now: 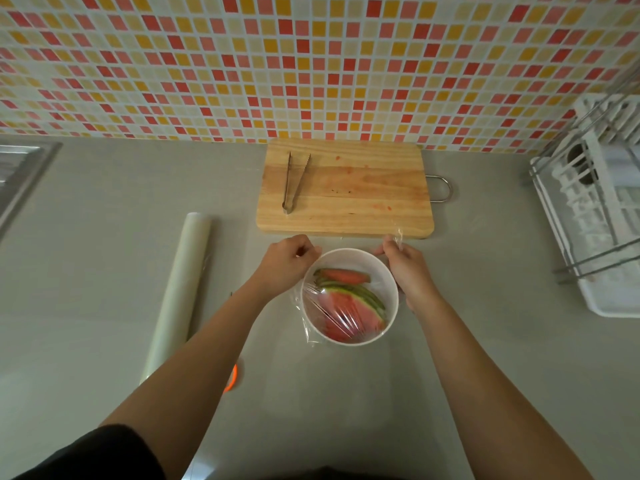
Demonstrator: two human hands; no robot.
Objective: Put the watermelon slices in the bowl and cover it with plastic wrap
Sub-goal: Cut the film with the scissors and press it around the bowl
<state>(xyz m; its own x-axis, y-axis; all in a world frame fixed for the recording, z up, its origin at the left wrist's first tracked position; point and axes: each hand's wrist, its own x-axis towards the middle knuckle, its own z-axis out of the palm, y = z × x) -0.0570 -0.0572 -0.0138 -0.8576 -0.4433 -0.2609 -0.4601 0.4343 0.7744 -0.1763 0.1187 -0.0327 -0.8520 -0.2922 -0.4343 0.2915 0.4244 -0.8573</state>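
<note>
Both hands (346, 268) pinch plastic wrap (341, 317) at the far rim of the bowl (389, 289) between them

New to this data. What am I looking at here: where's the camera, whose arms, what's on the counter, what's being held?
There is no machine here. One wide-angle camera sits on a person's head and looks down at their own bare arms, so there is only this single view.

On the grey counter stands a white bowl with watermelon slices inside. A sheet of plastic wrap lies partly over it. The left hand and right hand each pinch the wrap at the bowl's far rim.

Beyond the bowl lies a wooden cutting board with metal tongs on it. The wrap roll lies to the left, a white dish rack stands at the right, and a tiled wall is behind.
</note>
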